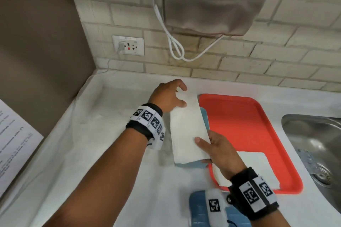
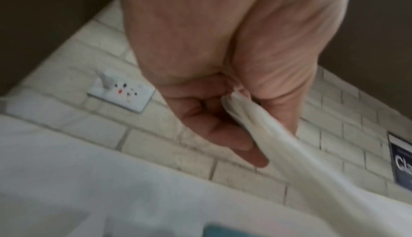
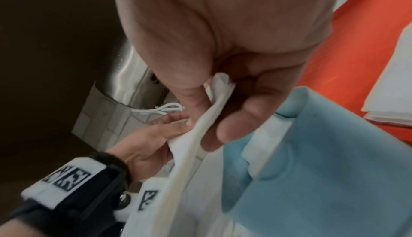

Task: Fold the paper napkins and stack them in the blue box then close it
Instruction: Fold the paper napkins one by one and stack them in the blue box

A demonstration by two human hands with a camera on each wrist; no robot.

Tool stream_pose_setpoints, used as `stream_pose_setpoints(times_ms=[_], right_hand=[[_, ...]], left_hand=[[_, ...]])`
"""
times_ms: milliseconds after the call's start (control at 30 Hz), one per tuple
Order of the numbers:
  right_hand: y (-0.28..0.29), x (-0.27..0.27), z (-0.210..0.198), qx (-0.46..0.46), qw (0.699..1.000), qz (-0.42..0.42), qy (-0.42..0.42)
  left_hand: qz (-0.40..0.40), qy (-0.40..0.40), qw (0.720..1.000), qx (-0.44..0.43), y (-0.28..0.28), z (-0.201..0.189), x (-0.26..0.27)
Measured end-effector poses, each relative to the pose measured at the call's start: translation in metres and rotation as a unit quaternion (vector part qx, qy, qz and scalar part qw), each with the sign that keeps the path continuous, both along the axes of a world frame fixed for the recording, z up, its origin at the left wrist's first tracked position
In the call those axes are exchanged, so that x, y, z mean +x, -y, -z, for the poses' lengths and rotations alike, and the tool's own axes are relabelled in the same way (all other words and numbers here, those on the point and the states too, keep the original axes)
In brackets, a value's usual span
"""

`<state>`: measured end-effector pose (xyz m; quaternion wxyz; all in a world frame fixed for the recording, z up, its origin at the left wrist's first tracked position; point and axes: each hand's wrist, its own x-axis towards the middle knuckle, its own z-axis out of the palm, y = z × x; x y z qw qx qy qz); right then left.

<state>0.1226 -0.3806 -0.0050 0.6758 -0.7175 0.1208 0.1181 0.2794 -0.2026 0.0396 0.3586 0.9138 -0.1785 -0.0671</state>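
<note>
A folded white napkin (image 1: 186,127) is stretched between my two hands just above the light blue box (image 1: 191,165), which it mostly hides. My left hand (image 1: 181,96) pinches its far end, and the left wrist view shows the napkin (image 2: 267,135) caught between thumb and fingers (image 2: 240,145). My right hand (image 1: 203,150) pinches the near end, thumb on top. In the right wrist view the napkin's edge (image 3: 207,117) runs over the open blue box (image 3: 323,170), with white paper lying inside it. The blue lid (image 1: 197,208) lies at the bottom, partly behind my right wrist.
An orange tray (image 1: 249,125) to the right of the box holds a stack of unfolded napkins (image 1: 258,164). A steel sink (image 1: 313,134) is at the far right. A hand dryer (image 1: 217,0) with a looped cord hangs on the tiled wall, beside an outlet (image 1: 128,45).
</note>
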Motion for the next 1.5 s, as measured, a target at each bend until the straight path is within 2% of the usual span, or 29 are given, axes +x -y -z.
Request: stream_pose_setpoints(times_ms=[133,200,333,467,700,800,900,967,1033,1067,1133,1167,1300,1500], right_hand=[[0.003,0.002,0.021,-0.108,0.991,0.078,0.009],[0.007,0.004,0.027,-0.169,0.982,0.081,0.025],[0.010,0.009,0.030,-0.353,0.935,0.008,0.039],[0.002,0.012,0.019,-0.479,0.875,-0.062,0.004],[-0.011,0.019,0.014,-0.569,0.805,-0.162,-0.043],[-0.016,0.018,0.014,-0.620,0.765,-0.172,-0.011],[-0.020,0.017,0.014,-0.656,0.739,-0.149,0.023],[-0.022,0.016,0.012,-0.666,0.726,-0.144,0.095],[-0.022,0.015,0.014,-0.637,0.732,-0.154,0.187],[-0.023,0.014,0.015,-0.608,0.747,-0.181,0.200],[-0.024,0.011,0.016,-0.579,0.755,-0.250,0.180],[-0.022,0.010,0.018,-0.575,0.749,-0.281,0.170],[-0.016,0.013,0.028,-0.572,0.738,-0.344,0.096],[-0.014,0.019,0.039,-0.582,0.730,-0.345,0.098]], left_hand=[[0.011,0.015,0.999,0.033,0.034,0.039,0.005],[0.023,0.026,0.997,0.067,0.043,0.053,0.009],[0.065,0.057,0.985,0.152,0.051,0.070,0.014],[0.102,0.119,0.957,0.243,0.056,0.080,0.013],[0.116,0.143,0.935,0.304,0.061,0.084,0.014],[0.119,0.162,0.922,0.331,0.063,0.079,0.012],[0.106,0.199,0.902,0.368,0.064,0.074,0.003],[0.084,0.223,0.900,0.364,0.065,0.070,-0.005],[0.081,0.232,0.906,0.344,0.064,0.067,-0.010],[0.098,0.222,0.909,0.338,0.063,0.066,-0.012],[0.149,0.188,0.905,0.351,0.064,0.065,-0.015],[0.169,0.167,0.899,0.368,0.065,0.064,-0.016],[0.190,0.067,0.877,0.437,0.068,0.070,-0.018],[0.184,0.073,0.871,0.449,0.070,0.081,-0.026]])
